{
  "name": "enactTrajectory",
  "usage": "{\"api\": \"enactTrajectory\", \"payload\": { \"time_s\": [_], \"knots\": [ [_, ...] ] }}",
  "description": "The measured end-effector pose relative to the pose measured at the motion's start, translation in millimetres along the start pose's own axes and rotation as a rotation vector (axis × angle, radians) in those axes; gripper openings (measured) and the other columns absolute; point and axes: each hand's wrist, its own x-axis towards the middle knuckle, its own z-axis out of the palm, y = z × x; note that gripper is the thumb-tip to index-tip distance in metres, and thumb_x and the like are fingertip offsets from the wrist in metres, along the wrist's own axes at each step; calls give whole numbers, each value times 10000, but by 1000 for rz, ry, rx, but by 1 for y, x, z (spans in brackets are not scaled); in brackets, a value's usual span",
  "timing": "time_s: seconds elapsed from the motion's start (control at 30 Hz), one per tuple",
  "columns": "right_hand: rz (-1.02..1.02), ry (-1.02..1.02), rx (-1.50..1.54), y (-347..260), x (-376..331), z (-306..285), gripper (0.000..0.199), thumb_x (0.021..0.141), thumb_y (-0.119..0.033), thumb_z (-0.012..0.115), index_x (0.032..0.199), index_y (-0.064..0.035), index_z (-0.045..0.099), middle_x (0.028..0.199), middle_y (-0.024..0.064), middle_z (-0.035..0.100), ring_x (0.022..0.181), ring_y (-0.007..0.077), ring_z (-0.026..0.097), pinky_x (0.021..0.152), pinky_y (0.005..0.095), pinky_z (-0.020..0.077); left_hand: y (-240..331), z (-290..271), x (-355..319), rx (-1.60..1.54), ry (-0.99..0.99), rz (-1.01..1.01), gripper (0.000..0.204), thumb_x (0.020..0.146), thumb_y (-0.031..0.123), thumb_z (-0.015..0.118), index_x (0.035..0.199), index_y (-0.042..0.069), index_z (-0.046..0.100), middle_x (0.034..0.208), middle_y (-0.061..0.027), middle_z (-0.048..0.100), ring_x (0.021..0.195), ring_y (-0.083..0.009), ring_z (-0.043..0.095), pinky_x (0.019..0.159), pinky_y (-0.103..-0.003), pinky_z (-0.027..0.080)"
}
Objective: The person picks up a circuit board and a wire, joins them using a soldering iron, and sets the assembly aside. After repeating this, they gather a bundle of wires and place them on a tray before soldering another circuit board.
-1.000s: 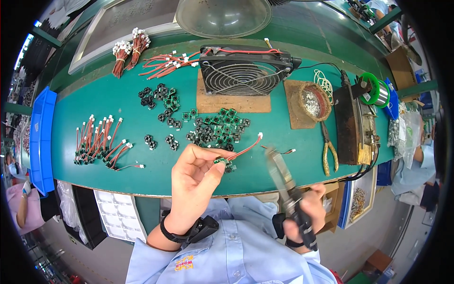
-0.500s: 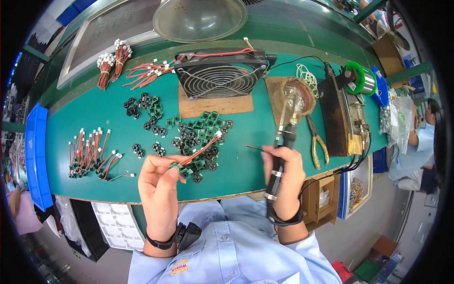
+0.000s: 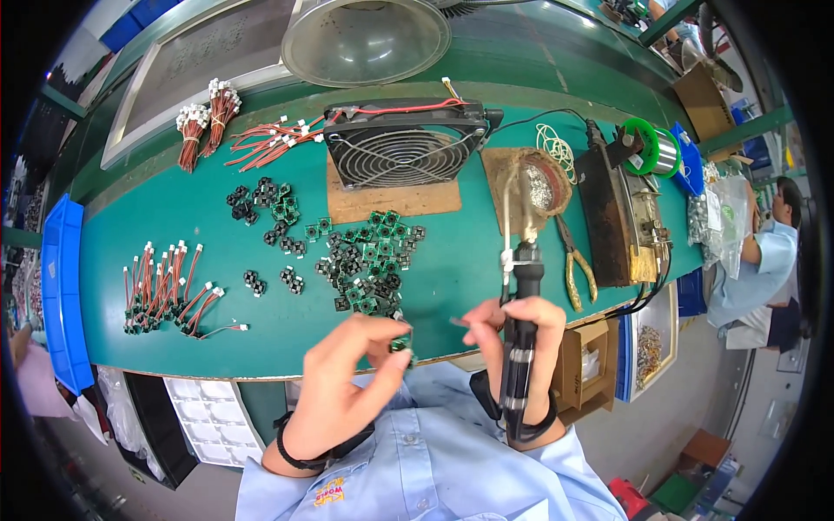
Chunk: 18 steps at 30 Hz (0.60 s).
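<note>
A small green component [image 3: 400,345] sits pinched in the left hand [image 3: 347,382], fingertips together, just below the loose pile of green parts [image 3: 369,265]. Right of that pile, the right hand [image 3: 521,334] grips a black soldering iron [image 3: 519,347] upright, its tip pointing toward the cooling fan [image 3: 404,152]; yellow-handled pliers [image 3: 573,265] lie beyond.

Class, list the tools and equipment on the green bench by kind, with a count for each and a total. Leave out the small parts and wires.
Fan: 1
Soldering iron, in the right hand: 1
Pliers: 1
Solder spool: 1
Blue bin: 1
Total: 5
</note>
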Motion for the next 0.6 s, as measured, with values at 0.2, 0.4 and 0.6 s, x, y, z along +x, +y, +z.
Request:
{"api": "enactTrajectory", "payload": {
  "time_s": [0.2,0.4,0.6],
  "knots": [
    [-264,-243,-220,-10,-2,-3,433,715,106,640,1068,-67,458,885,99,614,723,192,602,712,305,450,17,3,3,164,-121,109,121,782,-17,602,900,-12,578,731,-71,533,586,-131,538,506,-235,424],
    [-341,-373,-291,-27,7,-6,451,691,116,693,999,-111,455,882,122,639,742,239,593,703,333,459,9,-1,6,-7,-181,8,98,784,-24,578,880,-12,576,714,-70,534,582,-135,533,508,-254,422],
    [-522,-272,-339,-13,7,-9,428,678,21,700,1046,-89,511,857,61,638,710,212,587,706,333,416,10,5,5,-168,-195,-46,118,765,-17,598,881,-2,581,713,-79,533,565,-172,529,512,-275,422]
  ]
}}
